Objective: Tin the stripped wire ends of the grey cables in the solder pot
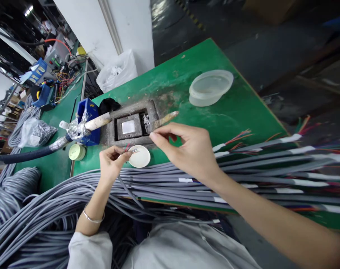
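My left hand (111,164) pinches the end of a grey cable (127,188), whose stripped thin wire tips (132,150) fan out over a small round white dish (139,156). My right hand (187,147) hovers just right of the dish, thumb and forefinger pinched together near the front edge of a grey solder pot (129,125); whether it holds anything is hidden. A thick bundle of grey cables (243,179) lies across the green table (228,116) under both arms.
A handled scraper (97,122) lies across the pot's left side, a stick (166,119) on its right. A clear plastic bowl (210,87) sits at the back right. A blue bin (87,112), a tape roll (77,152) and a hose (27,154) are left.
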A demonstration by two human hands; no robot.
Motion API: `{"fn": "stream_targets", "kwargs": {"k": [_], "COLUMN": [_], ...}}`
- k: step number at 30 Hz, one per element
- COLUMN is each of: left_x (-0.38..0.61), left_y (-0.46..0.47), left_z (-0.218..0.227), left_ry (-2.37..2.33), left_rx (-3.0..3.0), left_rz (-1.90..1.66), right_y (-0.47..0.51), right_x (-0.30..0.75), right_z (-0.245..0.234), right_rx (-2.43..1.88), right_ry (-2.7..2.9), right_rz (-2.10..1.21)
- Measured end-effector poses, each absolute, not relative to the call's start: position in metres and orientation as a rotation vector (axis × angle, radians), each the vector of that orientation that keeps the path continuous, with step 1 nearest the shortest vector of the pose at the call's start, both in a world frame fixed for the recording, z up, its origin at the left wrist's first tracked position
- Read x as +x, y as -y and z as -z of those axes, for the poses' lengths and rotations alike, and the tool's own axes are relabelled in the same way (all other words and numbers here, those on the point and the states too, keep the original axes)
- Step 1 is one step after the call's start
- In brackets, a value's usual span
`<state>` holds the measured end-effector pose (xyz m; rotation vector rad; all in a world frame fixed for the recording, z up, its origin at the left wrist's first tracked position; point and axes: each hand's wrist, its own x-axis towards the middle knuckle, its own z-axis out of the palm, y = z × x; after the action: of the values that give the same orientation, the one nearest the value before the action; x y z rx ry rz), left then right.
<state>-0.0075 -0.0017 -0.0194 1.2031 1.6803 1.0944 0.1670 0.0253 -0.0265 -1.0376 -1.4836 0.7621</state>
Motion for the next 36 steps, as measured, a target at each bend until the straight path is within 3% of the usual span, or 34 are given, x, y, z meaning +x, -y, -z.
{"fn": "stream_targets", "kwargs": {"k": [11,36], "left_x": [0.016,0.024], "left_y": [0.021,0.026], "left_z": [0.017,0.023], "left_ry": [-1.665,-1.546], "left_rx": [1.158,1.003], "left_rz": [-1.443,-1.484], "right_y": [-0.018,-0.017], "right_x": [0.150,0.150], "right_z": [0.036,0.035], "right_rx": [-0.920,-0.888], "right_ry": [1.472,1.427], "right_rz": [-1.381,-1.410]}}
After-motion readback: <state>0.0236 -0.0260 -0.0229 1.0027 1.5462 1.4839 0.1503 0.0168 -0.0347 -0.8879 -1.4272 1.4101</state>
